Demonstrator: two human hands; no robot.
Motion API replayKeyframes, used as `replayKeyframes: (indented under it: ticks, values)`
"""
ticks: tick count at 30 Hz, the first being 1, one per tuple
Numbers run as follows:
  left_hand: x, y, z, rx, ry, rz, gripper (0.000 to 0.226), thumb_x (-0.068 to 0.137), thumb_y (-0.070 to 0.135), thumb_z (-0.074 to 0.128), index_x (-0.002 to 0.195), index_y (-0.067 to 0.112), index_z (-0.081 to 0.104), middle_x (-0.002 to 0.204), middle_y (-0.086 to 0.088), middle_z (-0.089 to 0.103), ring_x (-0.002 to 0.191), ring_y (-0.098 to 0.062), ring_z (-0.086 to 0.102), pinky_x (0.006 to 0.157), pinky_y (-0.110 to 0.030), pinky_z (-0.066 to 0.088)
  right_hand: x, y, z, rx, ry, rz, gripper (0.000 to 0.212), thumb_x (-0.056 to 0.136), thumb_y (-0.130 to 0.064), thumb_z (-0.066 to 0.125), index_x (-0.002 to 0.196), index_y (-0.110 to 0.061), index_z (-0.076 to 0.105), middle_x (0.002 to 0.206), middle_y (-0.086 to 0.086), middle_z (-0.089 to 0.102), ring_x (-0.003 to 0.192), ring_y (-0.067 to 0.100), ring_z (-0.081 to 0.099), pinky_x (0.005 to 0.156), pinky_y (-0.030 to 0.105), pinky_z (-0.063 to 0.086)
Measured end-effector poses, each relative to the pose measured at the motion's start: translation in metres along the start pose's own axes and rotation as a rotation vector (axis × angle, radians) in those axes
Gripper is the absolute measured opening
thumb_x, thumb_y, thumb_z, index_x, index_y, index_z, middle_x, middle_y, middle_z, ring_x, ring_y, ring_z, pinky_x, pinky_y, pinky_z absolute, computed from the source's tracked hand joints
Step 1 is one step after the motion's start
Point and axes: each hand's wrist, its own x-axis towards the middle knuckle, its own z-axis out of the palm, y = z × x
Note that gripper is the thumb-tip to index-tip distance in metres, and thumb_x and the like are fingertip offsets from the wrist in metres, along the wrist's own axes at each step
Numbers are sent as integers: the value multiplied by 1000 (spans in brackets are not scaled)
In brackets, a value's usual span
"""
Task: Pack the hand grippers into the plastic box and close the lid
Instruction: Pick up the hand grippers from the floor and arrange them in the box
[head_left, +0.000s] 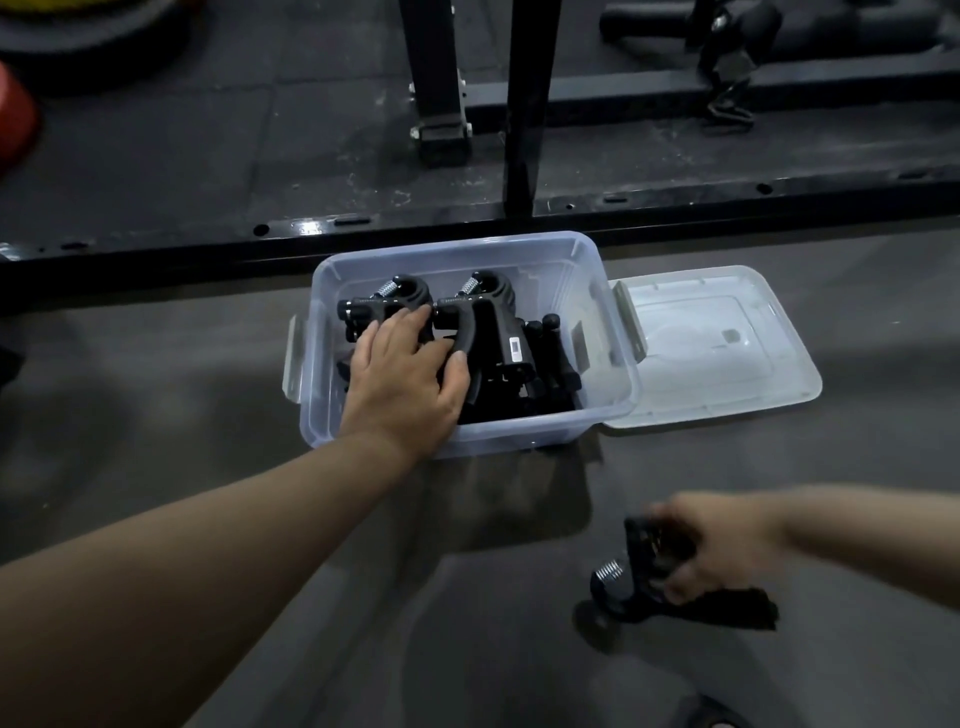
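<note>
A clear plastic box (602, 332) stands open on the grey floor, with several black hand grippers (498, 332) inside it. My left hand (405, 374) reaches into the box and lies on the left gripper (384, 301), fingers curled around its handle. The box's pale lid (727, 358) lies flat on the floor, touching the box's right side. In the lower right, my right hand (711, 545) is closed around another black hand gripper (639, 571) with a metal spring, just above the floor. That hand is blurred.
A black steel rack base (363, 228) runs across the floor right behind the box, with an upright post (530, 104) rising from it. More gym gear lies at the far right, and a red object (15, 119) at the left edge.
</note>
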Motion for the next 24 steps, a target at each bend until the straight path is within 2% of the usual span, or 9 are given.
replayKeyframes:
  ticks: [2,4,7,9,14,17,20,22,24]
  values:
    - [0,0,0,3,-3,0,36,94,40,41,111,25,70,149,-1,41,144,-18,25,121,-38,1,-19,-24,-45,275,-174,-100,23,78,-11,79,94,-10,63,84,12,66,71,15,60,60,22,51]
    - [0,1,0,12,-5,-1,38,94,40,40,110,25,70,149,-1,41,144,-18,26,122,-39,2,-40,-41,-89,501,-212,-239,24,77,-11,78,97,-10,65,84,9,63,70,16,57,61,22,49]
    - [0,2,0,20,-13,-9,42,92,41,37,112,22,69,150,-1,40,144,-17,25,122,-39,2,-59,-62,-136,754,-43,-363,26,72,-23,81,88,-9,66,77,8,60,62,14,53,55,20,47]
    - [0,3,0,17,-14,-15,43,92,40,35,113,21,68,151,-1,39,144,-17,23,121,-37,0,-60,-79,-152,839,86,-418,15,84,-17,69,80,-8,59,70,8,50,58,14,48,50,20,44]
    - [0,3,0,21,-3,-7,45,92,38,34,114,19,68,151,-1,39,144,-16,23,121,-35,-3,-25,-110,-143,738,516,-235,16,91,4,53,81,-8,57,66,8,59,56,14,58,50,24,48]
    - [0,2,0,20,-10,-9,45,91,39,34,114,20,67,151,-1,39,144,-16,23,120,-34,-4,6,-120,-128,677,559,-134,17,88,6,46,82,-7,54,71,13,57,58,16,57,59,26,46]
    - [0,2,0,24,-14,-2,45,92,38,34,115,19,67,151,-1,39,145,-16,23,121,-36,-3,28,-126,-121,684,609,-41,21,93,4,40,78,-7,51,71,14,55,58,18,56,54,25,48]
    - [0,2,0,22,-15,1,45,92,38,34,115,19,67,151,-1,39,145,-16,22,121,-35,-3,39,-131,-118,663,630,-16,15,90,2,43,82,-4,55,82,19,62,74,30,66,71,36,59]
    - [-1,2,0,20,-19,0,44,92,39,34,114,20,67,151,-1,38,145,-16,21,120,-34,-4,42,-135,-116,551,632,-1,19,78,-5,48,92,-2,60,97,23,67,95,39,67,88,48,56]
